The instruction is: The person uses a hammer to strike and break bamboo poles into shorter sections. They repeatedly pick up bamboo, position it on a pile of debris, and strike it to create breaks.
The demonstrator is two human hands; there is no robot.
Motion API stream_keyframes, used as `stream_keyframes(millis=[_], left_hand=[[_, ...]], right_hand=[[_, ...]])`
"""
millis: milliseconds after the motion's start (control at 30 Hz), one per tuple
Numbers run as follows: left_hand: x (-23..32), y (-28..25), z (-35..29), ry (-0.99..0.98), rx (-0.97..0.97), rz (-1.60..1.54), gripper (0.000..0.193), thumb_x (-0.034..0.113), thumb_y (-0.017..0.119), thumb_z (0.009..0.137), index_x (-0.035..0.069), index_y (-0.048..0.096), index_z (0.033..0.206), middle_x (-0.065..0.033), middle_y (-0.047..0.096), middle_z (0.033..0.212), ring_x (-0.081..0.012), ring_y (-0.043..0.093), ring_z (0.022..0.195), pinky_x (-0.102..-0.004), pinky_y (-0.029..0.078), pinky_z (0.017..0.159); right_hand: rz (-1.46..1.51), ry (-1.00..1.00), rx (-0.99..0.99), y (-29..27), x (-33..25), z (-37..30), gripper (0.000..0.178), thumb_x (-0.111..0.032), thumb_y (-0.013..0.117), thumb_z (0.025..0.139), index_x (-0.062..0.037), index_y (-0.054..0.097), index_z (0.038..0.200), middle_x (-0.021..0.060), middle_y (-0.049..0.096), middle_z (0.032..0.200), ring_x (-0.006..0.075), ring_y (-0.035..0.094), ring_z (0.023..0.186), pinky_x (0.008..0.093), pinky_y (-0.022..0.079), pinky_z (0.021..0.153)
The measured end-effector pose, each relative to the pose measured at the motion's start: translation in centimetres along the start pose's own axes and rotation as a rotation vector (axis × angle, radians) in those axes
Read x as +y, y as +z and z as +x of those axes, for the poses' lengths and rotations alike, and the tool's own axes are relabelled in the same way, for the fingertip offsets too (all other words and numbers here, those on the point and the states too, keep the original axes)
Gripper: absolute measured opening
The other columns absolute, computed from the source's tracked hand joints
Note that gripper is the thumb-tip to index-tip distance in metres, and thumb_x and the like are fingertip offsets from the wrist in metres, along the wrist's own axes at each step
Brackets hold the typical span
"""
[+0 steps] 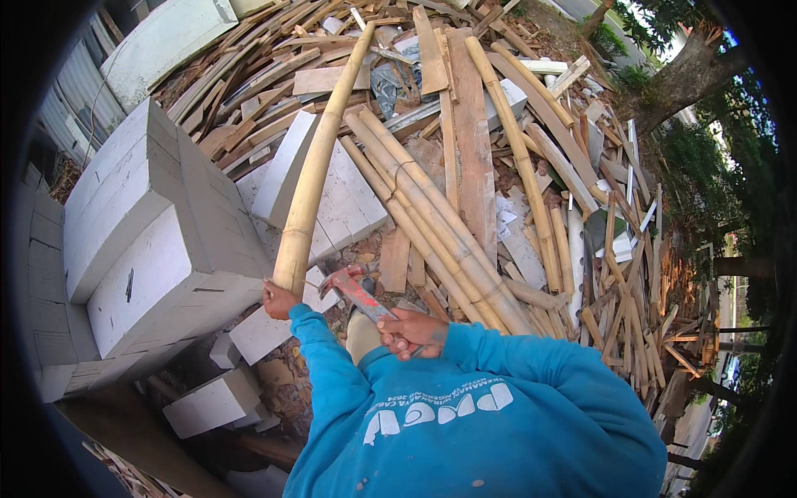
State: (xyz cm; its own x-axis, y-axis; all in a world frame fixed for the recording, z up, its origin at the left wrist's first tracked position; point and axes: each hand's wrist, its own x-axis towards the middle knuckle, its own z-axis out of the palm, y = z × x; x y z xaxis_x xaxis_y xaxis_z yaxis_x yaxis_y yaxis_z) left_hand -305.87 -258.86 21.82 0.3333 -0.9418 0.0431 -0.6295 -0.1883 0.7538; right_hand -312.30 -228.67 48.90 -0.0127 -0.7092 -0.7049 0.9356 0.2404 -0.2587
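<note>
A long, thick bamboo pole (314, 170) slants up and away from me, its near end beside my left hand (281, 300). The fingers of that hand are closed round the pole near its lower end. My right hand (413, 330) grips a claw hammer (357, 292) with worn red paint, holding it in front of my blue shirt. The hammer's head points left, toward the pole and a little apart from it. Something thin, like a nail, shows between the pole and the hammer head; it is too small to make out surely.
Stacked pale blocks (158, 241) stand at the left, with more white blocks (353, 195) behind the pole. A bundle of bamboo poles (440, 224) lies ahead to the right. Scrap planks (473, 141) and loose sticks cover the ground beyond, near a tree trunk (685, 79).
</note>
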Motion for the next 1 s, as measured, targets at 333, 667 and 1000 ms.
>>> stream_keyframes(millis=[333,667,1000], left_hand=[[-3.6,5.6,4.2,0.133,-0.322,-0.021,0.056,0.051,0.063,0.083,-0.003,0.069,0.095,-0.0223,0.069,0.093,-0.0333,0.065,0.086,-0.0423,0.049,0.080],[5.7,-7.8,-14.8,-0.432,-1.762,-0.423,0.047,0.036,0.050,0.097,-0.002,0.049,0.125,-0.0130,0.063,0.115,-0.0203,0.063,0.102,-0.0325,0.052,0.088],[7.0,-14.7,-11.0,-0.209,-1.519,-0.821,0.025,0.019,0.059,0.094,0.001,0.059,0.111,-0.0084,0.068,0.099,-0.0159,0.067,0.089,-0.0275,0.055,0.078]], right_hand=[[-0.091,-0.221,0.313,-8.3,2.0,-9.5,0.030,-0.018,0.052,0.097,-0.0122,0.035,0.120,0.0016,0.046,0.074,0.0073,0.040,0.050,0.0242,0.038,0.040],[0.015,-0.250,0.212,-9.1,9.9,-7.2,0.033,-0.016,0.053,0.095,-0.0113,0.035,0.122,0.0010,0.046,0.073,0.0076,0.042,0.047,0.0249,0.038,0.038],[0.426,-0.280,-0.069,-8.6,12.2,0.5,0.009,-0.018,0.050,0.099,-0.0092,0.047,0.101,-0.0016,0.046,0.073,0.0041,0.041,0.049,0.0195,0.037,0.041]])
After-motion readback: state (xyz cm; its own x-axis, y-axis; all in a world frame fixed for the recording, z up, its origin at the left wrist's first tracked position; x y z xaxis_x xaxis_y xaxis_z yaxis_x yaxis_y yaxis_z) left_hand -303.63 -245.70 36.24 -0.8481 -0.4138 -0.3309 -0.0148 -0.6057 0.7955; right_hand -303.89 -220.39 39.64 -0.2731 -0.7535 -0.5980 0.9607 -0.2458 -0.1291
